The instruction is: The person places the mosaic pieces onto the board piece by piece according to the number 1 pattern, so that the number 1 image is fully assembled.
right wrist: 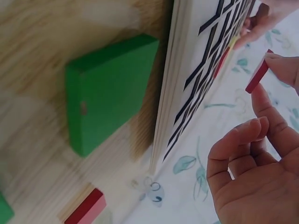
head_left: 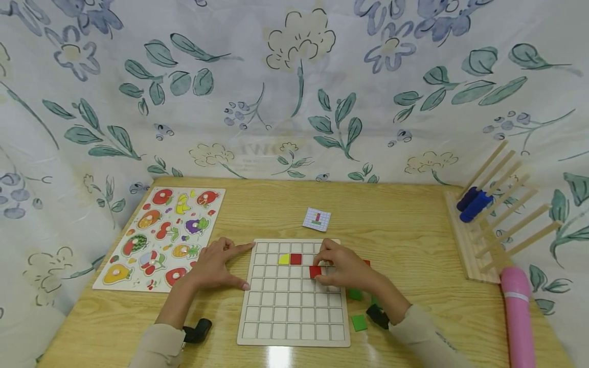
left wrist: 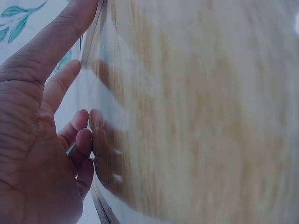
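A pale wooden grid board [head_left: 262,329] lies on the table, with a yellow tile [head_left: 284,259] and a red tile [head_left: 296,259] side by side in its second row. My right hand [head_left: 342,266] pinches another red square tile [right wrist: 259,77] between thumb and index finger, held above the board's right part. In the right wrist view its other fingers are curled. At the board's left edge, my left hand [head_left: 216,266] touches with thumb and index fingertip, its other fingers loosely bent. Beside the board's right edge lie green tiles [head_left: 359,322] and a red tile [head_left: 366,263], partly behind the right arm.
A small pattern card [head_left: 316,219] lies behind the board. On the left is a fruit puzzle board [head_left: 138,287]. To the right stands a wooden peg rack [head_left: 483,276] with dark blue pieces [head_left: 476,205], and a pink cylinder [head_left: 520,322] lies in front of it.
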Action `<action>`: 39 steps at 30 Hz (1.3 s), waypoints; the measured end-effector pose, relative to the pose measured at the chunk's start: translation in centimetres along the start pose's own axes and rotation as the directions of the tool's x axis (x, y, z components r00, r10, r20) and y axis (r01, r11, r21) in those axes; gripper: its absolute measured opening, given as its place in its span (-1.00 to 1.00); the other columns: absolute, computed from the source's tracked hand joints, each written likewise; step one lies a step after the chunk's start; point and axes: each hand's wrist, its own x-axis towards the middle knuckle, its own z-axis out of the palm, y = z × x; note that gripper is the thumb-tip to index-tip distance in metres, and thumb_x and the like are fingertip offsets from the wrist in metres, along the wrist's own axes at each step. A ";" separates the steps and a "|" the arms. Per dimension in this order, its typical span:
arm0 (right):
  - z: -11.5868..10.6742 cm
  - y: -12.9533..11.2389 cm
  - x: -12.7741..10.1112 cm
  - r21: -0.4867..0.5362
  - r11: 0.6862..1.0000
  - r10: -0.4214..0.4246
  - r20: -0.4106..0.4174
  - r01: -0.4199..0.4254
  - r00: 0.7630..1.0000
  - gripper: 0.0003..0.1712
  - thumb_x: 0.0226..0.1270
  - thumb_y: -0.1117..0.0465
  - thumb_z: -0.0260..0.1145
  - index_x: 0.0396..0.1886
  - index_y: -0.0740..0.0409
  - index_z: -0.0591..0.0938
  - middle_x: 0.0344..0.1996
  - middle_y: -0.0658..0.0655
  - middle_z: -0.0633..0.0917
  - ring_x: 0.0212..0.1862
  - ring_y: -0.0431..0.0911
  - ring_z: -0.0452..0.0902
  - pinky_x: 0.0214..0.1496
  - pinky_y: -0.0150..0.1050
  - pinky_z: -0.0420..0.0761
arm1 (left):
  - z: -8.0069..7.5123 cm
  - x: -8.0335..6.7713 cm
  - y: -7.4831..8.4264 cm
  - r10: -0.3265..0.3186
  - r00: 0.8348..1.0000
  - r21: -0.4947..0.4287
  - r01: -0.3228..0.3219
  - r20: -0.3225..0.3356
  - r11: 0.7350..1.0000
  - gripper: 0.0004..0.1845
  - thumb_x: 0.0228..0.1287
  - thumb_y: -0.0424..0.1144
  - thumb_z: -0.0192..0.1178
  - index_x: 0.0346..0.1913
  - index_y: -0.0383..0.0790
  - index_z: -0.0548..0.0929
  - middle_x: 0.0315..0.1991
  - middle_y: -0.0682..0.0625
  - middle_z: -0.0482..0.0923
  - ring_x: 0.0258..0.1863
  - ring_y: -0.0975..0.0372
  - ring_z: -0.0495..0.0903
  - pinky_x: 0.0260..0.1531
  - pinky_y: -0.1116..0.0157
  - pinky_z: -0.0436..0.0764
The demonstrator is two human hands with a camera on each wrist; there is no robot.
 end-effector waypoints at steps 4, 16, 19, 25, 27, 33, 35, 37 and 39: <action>0.3 -0.3 0.3 -0.008 1.000 0.001 0.009 -0.001 1.000 -0.81 0.13 0.23 0.52 -0.25 0.11 0.73 -0.30 0.03 0.45 -0.27 -0.14 0.39 -0.23 -0.39 0.44 | 0.0 0.0 0.0 -0.003 1.000 0.007 0.003 0.001 1.000 0.05 -0.33 0.40 0.50 0.40 0.28 0.44 -0.22 0.05 0.20 -0.24 0.20 0.17 -0.23 0.16 0.11; 1.3 -1.0 1.8 -0.071 0.997 0.004 0.028 -0.002 1.000 -0.80 0.13 0.18 0.52 -0.25 0.10 0.74 -0.32 0.00 0.44 -0.29 -0.19 0.38 -0.25 -0.40 0.42 | 0.1 0.1 -0.2 0.008 1.000 0.002 -0.008 -0.005 1.000 0.06 -0.34 0.40 0.51 0.41 0.27 0.44 -0.22 0.05 0.19 -0.26 0.20 0.16 -0.25 0.19 0.13; 1.5 -1.1 2.2 -0.105 0.994 0.008 0.041 -0.004 0.999 -0.79 0.14 0.15 0.52 -0.24 0.10 0.74 -0.32 -0.02 0.44 -0.31 -0.21 0.37 -0.26 -0.40 0.42 | 0.2 0.2 -0.3 0.007 1.000 -0.002 -0.007 -0.001 1.000 0.07 -0.35 0.40 0.51 0.41 0.28 0.43 -0.22 0.04 0.18 -0.27 0.18 0.16 -0.26 0.20 0.14; 2.1 -1.3 3.0 -0.161 0.987 0.010 0.059 -0.001 0.998 -0.74 0.13 0.12 0.52 -0.20 0.12 0.76 -0.32 -0.03 0.45 -0.35 -0.25 0.35 -0.30 -0.40 0.41 | 0.3 0.2 -0.4 0.010 1.000 0.000 -0.010 -0.001 1.000 0.07 -0.34 0.41 0.50 0.41 0.29 0.42 -0.22 0.05 0.17 -0.26 0.18 0.16 -0.26 0.20 0.13; 2.3 -1.4 3.2 -0.178 0.984 0.011 0.068 0.001 0.998 -0.73 0.13 0.11 0.52 -0.20 0.13 0.76 -0.32 -0.05 0.45 -0.36 -0.26 0.33 -0.32 -0.41 0.39 | 0.3 0.2 -0.4 0.018 1.000 -0.001 -0.018 -0.006 1.000 0.06 -0.34 0.41 0.50 0.41 0.28 0.43 -0.22 0.04 0.18 -0.26 0.18 0.15 -0.26 0.20 0.13; 2.8 -1.6 3.6 -0.269 0.963 0.001 0.068 0.018 0.998 -0.77 0.13 0.12 0.50 -0.25 0.12 0.74 -0.33 -0.07 0.42 -0.39 -0.25 0.30 -0.36 -0.40 0.34 | 0.2 0.2 -0.3 0.018 1.000 -0.005 -0.018 -0.008 1.000 0.07 -0.35 0.41 0.50 0.40 0.27 0.44 -0.23 0.05 0.17 -0.28 0.19 0.14 -0.28 0.20 0.12; 2.9 -1.6 3.7 -0.291 0.957 -0.001 0.063 0.020 0.998 -0.77 0.14 0.12 0.51 -0.25 0.13 0.74 -0.33 -0.06 0.42 -0.39 -0.25 0.30 -0.36 -0.39 0.34 | 0.2 0.2 -0.3 0.011 1.000 -0.007 -0.012 -0.006 1.000 0.07 -0.36 0.42 0.50 0.40 0.28 0.44 -0.23 0.05 0.17 -0.28 0.19 0.14 -0.28 0.20 0.12; 2.9 -1.7 3.8 -0.303 0.953 0.002 0.060 0.017 0.998 -0.75 0.15 0.11 0.51 -0.24 0.14 0.75 -0.32 -0.05 0.42 -0.39 -0.24 0.31 -0.36 -0.39 0.34 | 0.2 0.1 -0.3 0.012 1.000 -0.009 -0.012 -0.008 1.000 0.07 -0.36 0.42 0.51 0.40 0.27 0.44 -0.23 0.05 0.17 -0.28 0.18 0.14 -0.29 0.20 0.11; 3.0 -1.7 3.8 -0.302 0.953 0.004 0.059 0.014 0.998 -0.75 0.15 0.11 0.51 -0.23 0.14 0.75 -0.31 -0.05 0.42 -0.37 -0.24 0.31 -0.34 -0.38 0.36 | 0.2 0.1 -0.3 0.014 1.000 -0.005 -0.014 -0.012 1.000 0.07 -0.36 0.42 0.51 0.40 0.26 0.45 -0.23 0.05 0.17 -0.29 0.18 0.15 -0.30 0.21 0.11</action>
